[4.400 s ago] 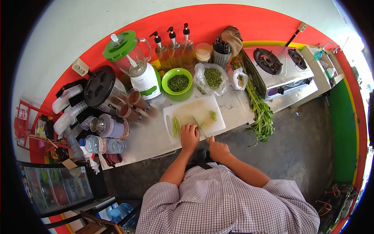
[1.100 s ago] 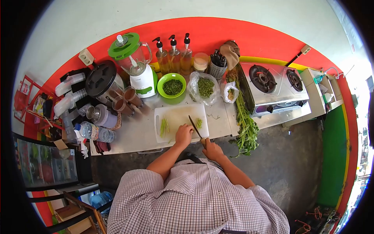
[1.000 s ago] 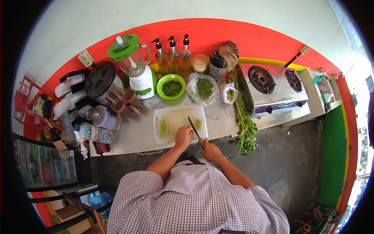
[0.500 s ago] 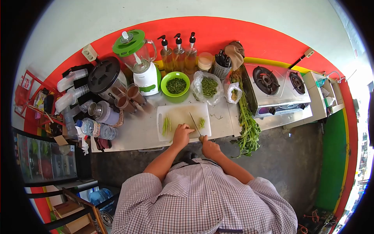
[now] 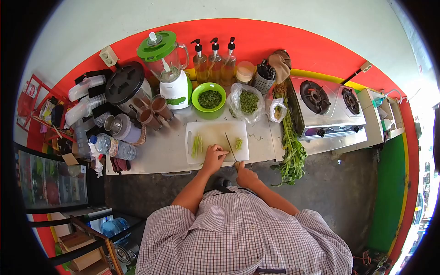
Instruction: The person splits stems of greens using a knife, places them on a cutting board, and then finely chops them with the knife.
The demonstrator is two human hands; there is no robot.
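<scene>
My right hand (image 5: 247, 176) is closed round the handle of a knife (image 5: 230, 145), whose blade points up and away over the white cutting board (image 5: 215, 127). Just left of the blade, my left hand (image 5: 214, 157) rests at the board's near edge with its fingers pressed together; what they hold is too small to name. Pale green stalks (image 5: 196, 145) lie on the board's left part, and a small pile of cut green pieces (image 5: 238, 144) is to the right of the blade. Behind the board stand a green bowl of chopped greens (image 5: 209, 99) and a plastic bag of chopped greens (image 5: 249, 101).
A blender (image 5: 173, 91), pump bottles (image 5: 215, 66) and a utensil holder (image 5: 263, 82) line the wall. Brown-filled cups (image 5: 149, 118) and a water bottle (image 5: 103, 144) stand left. Leafy stalks (image 5: 291, 153) hang over the counter edge beside the stove (image 5: 327, 110).
Since the oldest frame, the view has shifted, and the stalks sit farther from my left hand. The knife stays in my right hand, its blade angle slightly changed over the last second.
</scene>
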